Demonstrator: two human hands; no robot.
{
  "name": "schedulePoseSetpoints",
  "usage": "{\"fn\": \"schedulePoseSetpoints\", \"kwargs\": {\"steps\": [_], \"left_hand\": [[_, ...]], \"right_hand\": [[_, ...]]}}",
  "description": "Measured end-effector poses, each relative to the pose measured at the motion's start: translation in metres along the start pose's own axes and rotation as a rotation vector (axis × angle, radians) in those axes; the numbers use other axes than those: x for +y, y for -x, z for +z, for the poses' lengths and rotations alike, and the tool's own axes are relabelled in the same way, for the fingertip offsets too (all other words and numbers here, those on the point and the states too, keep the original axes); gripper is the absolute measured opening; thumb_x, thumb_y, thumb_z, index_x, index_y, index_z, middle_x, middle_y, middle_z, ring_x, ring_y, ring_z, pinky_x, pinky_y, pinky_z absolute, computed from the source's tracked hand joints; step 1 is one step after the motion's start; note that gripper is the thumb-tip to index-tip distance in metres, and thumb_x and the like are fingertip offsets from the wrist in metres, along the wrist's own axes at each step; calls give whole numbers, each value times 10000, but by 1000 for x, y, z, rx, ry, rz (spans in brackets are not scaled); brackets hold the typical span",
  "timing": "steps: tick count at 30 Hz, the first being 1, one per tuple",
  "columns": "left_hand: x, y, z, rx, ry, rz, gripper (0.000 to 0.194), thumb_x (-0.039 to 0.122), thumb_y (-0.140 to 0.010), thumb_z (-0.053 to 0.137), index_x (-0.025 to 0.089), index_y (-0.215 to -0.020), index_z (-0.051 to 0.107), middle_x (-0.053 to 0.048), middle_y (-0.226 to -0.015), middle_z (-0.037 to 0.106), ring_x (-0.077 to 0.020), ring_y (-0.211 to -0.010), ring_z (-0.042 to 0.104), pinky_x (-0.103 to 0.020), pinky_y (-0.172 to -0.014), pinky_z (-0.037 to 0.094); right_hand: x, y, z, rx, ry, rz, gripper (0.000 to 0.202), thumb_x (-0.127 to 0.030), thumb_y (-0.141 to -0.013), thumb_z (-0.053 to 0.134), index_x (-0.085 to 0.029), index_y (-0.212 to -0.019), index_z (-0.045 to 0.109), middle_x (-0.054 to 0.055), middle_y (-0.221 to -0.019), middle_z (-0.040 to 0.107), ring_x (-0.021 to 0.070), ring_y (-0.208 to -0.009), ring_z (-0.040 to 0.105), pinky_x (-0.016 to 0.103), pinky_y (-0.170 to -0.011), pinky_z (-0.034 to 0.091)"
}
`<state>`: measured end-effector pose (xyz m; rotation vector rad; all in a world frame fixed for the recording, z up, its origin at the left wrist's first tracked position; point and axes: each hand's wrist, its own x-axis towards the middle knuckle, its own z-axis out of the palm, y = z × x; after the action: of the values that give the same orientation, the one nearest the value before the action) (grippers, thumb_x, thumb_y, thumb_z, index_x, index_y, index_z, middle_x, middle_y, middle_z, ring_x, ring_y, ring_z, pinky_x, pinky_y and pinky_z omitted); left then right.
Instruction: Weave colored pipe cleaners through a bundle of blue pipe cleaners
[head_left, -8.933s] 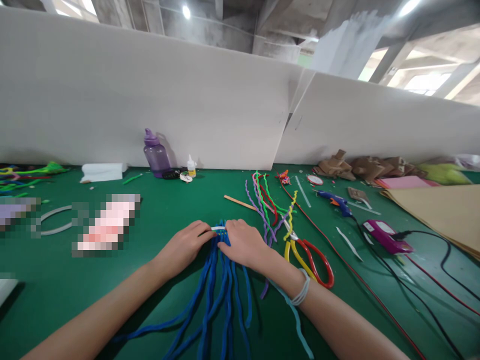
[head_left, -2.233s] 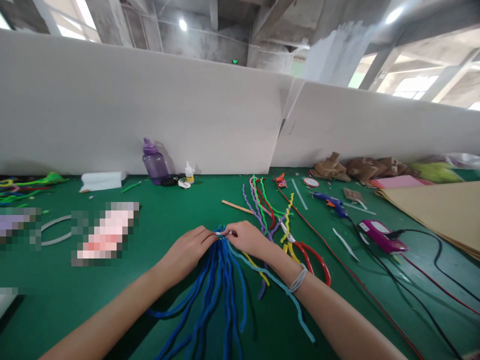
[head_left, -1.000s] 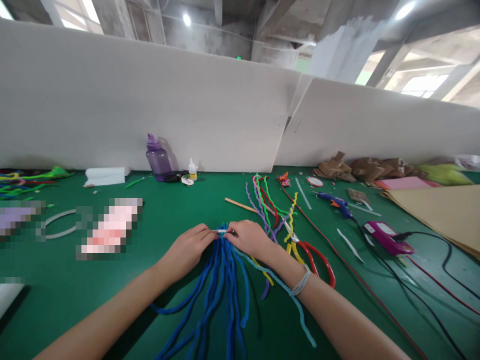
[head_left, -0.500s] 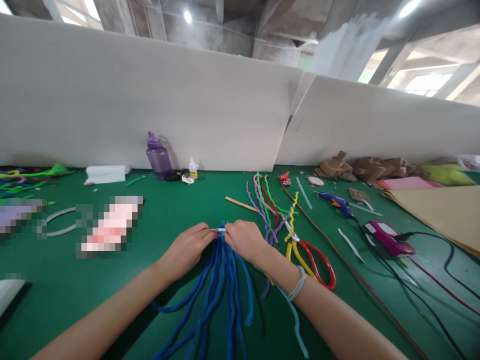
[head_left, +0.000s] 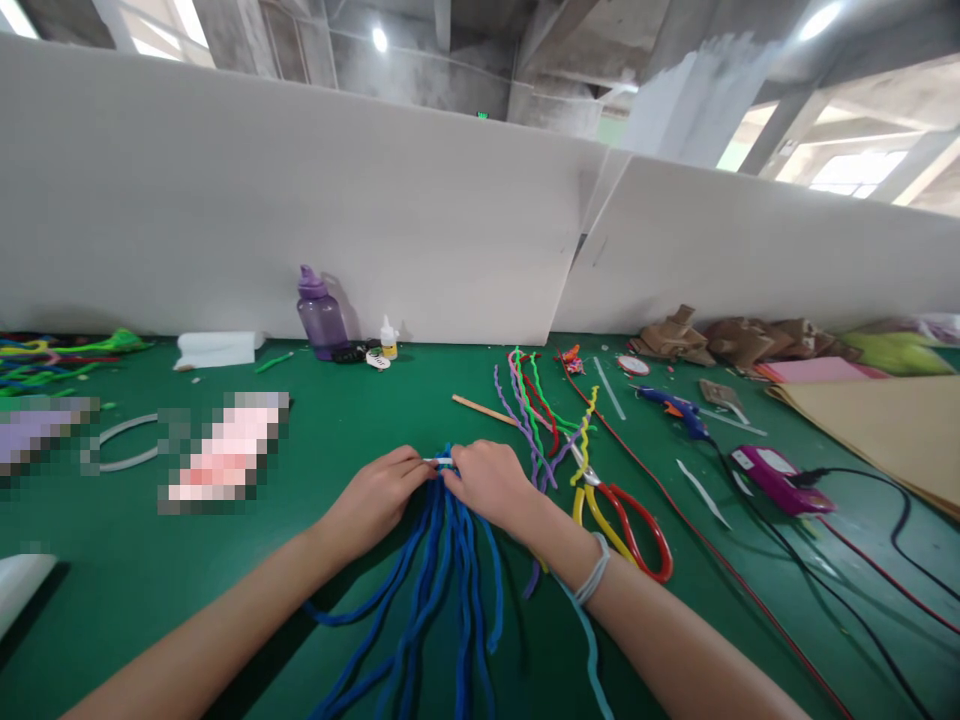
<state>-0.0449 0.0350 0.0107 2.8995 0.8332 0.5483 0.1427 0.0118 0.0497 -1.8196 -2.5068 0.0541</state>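
Observation:
A bundle of long blue fuzzy stems (head_left: 442, 570), like pipe cleaners, fans out over the green table towards me. A narrow white strip (head_left: 443, 462) crosses the bundle near its top end. My left hand (head_left: 381, 490) pinches the strip's left end. On the other side, my right hand (head_left: 491, 485) has its fingers closed at the strip's right end, close against the stems; its fingertips are partly hidden. A light blue stem (head_left: 589, 640) runs out from under my right forearm. Red-and-yellow-handled scissors (head_left: 630, 525) lie right of that hand.
Wavy coloured stems (head_left: 536, 410) and a wooden stick (head_left: 484, 409) lie beyond my hands. To the right are a blue glue gun (head_left: 675, 405), a purple box (head_left: 780, 478) and cables. A purple bottle (head_left: 322, 318) stands by the white partition (head_left: 300, 200). A ring (head_left: 127, 465) lies left.
The whole view has shifted very slightly. Both hands keep their place at the white strip and the blue bundle.

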Motion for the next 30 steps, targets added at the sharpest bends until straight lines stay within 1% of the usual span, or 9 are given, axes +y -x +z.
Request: {"fn": "schedulePoseSetpoints", "kwargs": {"steps": [6, 11, 15, 18, 22, 25, 30], "left_hand": [[-3, 0, 2, 43, 38, 17, 307, 28, -901, 336, 146, -1040, 583, -75, -935, 639, -202, -925, 530, -327, -793, 480], [-5, 1, 1, 50, 59, 25, 314, 28, -894, 347, 149, -1057, 587, -82, -943, 638, -194, -932, 537, -328, -800, 486], [-6, 3, 2, 88, 104, -39, 305, 37, -901, 363, 155, -1102, 560, -71, -970, 626, -179, -938, 539, -320, -816, 488], [-3, 4, 1, 126, 93, -79, 270, 52, -904, 378, 157, -1065, 567, -75, -1041, 598, -176, -973, 537, -329, -859, 478], [0, 3, -2, 120, 46, -44, 311, 25, -884, 380, 175, -1056, 591, -81, -1088, 561, -182, -999, 531, -331, -871, 477], [-1, 4, -3, 118, 10, -12, 336, 5, -867, 398, 190, -1057, 604, -75, -1080, 569, -187, -1007, 531, -339, -887, 476], [-2, 5, -1, 113, -2, -3, 353, 4, -862, 411, 191, -1089, 606, -69, -1090, 583, -189, -1017, 523, -352, -897, 485]], "right_hand": [[-8, -1, -4, -17, 2, 29, 267, -279, -911, 427, -145, -944, 656, 135, -872, 695, 235, -840, 669, 288, -683, 481], [-10, -1, -5, -14, 19, 36, 260, -262, -914, 416, -142, -949, 645, 127, -859, 693, 249, -819, 670, 298, -644, 485], [-5, 2, 1, -1, -5, 8, 276, -278, -934, 388, -153, -966, 632, 121, -884, 684, 228, -837, 658, 294, -684, 475], [1, 4, 8, 13, -52, -4, 289, -283, -948, 362, -166, -972, 626, 104, -906, 676, 206, -865, 644, 285, -732, 462], [5, 6, 13, 53, -79, -21, 287, -272, -948, 359, -168, -963, 626, 89, -898, 671, 198, -857, 636, 278, -738, 455], [4, 6, 15, 60, -86, -22, 285, -262, -948, 356, -167, -963, 625, 88, -905, 670, 194, -867, 630, 276, -744, 453], [1, 6, 15, 56, -86, -10, 261, -248, -944, 377, -164, -968, 624, 86, -914, 663, 186, -887, 625, 267, -771, 454]]}}
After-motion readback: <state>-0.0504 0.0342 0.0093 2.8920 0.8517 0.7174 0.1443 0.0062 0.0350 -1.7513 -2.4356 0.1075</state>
